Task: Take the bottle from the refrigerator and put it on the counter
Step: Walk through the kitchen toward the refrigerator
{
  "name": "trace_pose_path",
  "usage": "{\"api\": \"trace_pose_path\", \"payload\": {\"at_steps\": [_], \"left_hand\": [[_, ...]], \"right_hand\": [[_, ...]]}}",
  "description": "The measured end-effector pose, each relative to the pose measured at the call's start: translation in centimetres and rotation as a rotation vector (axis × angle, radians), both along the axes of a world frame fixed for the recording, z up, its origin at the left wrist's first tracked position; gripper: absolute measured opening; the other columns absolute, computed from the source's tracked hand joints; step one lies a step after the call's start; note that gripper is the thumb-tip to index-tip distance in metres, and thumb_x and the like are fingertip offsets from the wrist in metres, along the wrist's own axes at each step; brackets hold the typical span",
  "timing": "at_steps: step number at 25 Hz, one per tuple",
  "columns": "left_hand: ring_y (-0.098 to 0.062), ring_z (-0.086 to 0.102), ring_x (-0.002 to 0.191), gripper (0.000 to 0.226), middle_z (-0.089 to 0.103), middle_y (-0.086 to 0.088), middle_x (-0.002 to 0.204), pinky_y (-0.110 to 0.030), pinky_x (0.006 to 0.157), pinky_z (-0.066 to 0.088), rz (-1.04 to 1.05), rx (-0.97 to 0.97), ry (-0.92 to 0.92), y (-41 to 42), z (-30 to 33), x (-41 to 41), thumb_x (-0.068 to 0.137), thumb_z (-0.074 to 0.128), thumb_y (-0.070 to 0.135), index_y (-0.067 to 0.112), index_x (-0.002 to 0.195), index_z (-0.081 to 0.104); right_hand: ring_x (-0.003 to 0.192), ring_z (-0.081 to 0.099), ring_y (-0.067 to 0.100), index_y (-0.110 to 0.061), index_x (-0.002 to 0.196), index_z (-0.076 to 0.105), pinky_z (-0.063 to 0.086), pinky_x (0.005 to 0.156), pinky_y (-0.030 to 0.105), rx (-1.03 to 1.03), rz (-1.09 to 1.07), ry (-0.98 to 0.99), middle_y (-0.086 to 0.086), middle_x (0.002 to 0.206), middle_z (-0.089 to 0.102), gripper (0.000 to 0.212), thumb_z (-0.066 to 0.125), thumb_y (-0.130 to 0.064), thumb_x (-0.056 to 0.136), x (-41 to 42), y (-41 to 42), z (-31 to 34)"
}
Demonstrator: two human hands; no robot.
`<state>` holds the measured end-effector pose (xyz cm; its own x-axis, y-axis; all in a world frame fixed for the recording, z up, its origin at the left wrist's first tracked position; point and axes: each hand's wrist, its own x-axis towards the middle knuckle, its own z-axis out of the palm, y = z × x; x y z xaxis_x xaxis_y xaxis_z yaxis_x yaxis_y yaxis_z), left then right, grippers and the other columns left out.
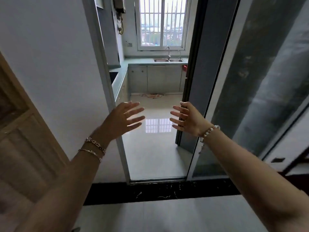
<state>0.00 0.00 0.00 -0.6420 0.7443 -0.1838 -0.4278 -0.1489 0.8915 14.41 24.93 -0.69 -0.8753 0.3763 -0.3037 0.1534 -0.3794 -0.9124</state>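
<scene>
Both hands, left hand (124, 117) and right hand (185, 118), are reaching empty with fingers spread before the doorway (150, 148); no refrigerator or bottle is showing, so everything remains.

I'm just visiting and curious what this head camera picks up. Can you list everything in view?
Window: one, white frame with bars, far wall.
Sink: one, steel, two basins, under the window.
Tap: one, silver, behind the sink.
Counter: one, pale green, along the far and left walls.
Cabinets: several doors, pale, under the counter.
Cloth: one, patterned, on the floor by the cabinets.
Sliding door: one, dark frame, open at right.
Wooden door: one, light brown, far left.
Bottle, refrigerator: not visible.
Left hand: open, empty, bracelets on wrist.
Right hand: open, empty, beaded bracelet.
</scene>
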Motion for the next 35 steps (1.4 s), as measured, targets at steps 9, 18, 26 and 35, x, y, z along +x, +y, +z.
{"api": "trace_pose_path", "payload": {"at_steps": [9,18,26,35], "left_hand": [[-0.035,0.061,0.117,0.031,0.065,-0.007,0.130,-0.049,0.104,0.042,0.039,-0.086,-0.045,10.1,-5.0,-13.4,0.087,0.056,0.034,0.019,0.111,0.068],[-0.033,0.062,0.116,0.033,0.065,-0.006,0.128,-0.048,0.104,0.042,0.055,-0.113,-0.039,25.0,-4.5,-31.8,0.088,0.054,0.036,0.020,0.114,0.067],[-0.032,0.060,0.119,0.042,0.062,-0.005,0.133,-0.047,0.105,0.041,0.018,-0.046,-0.051,38.2,-7.0,-51.5,0.087,0.053,0.038,0.021,0.124,0.062],[-0.032,0.061,0.116,0.038,0.064,-0.006,0.131,-0.048,0.105,0.041,-0.015,-0.077,-0.075,52.4,-7.4,-77.1,0.090,0.050,0.039,0.021,0.121,0.063]], "right_hand": [[0.103,0.069,0.023,-0.022,0.111,0.071,0.054,0.093,0.041,-0.037,0.011,-0.060,0.001,0.118,0.070,0.036,0.058,-0.044,0.085,-14.9,10.7,-4.6],[0.106,0.067,0.022,-0.023,0.113,0.070,0.050,0.100,0.043,-0.088,0.028,-0.100,0.001,0.122,0.068,0.034,0.056,-0.041,0.088,-34.6,24.5,-4.3],[0.103,0.068,0.023,-0.024,0.107,0.072,0.051,0.099,0.043,-0.113,0.017,-0.121,0.000,0.116,0.070,0.031,0.057,-0.041,0.087,-54.1,36.1,-7.2],[0.104,0.066,0.024,-0.023,0.109,0.071,0.051,0.096,0.042,-0.119,-0.024,-0.110,0.001,0.115,0.069,0.031,0.057,-0.041,0.088,-78.6,49.9,-7.2]]}}
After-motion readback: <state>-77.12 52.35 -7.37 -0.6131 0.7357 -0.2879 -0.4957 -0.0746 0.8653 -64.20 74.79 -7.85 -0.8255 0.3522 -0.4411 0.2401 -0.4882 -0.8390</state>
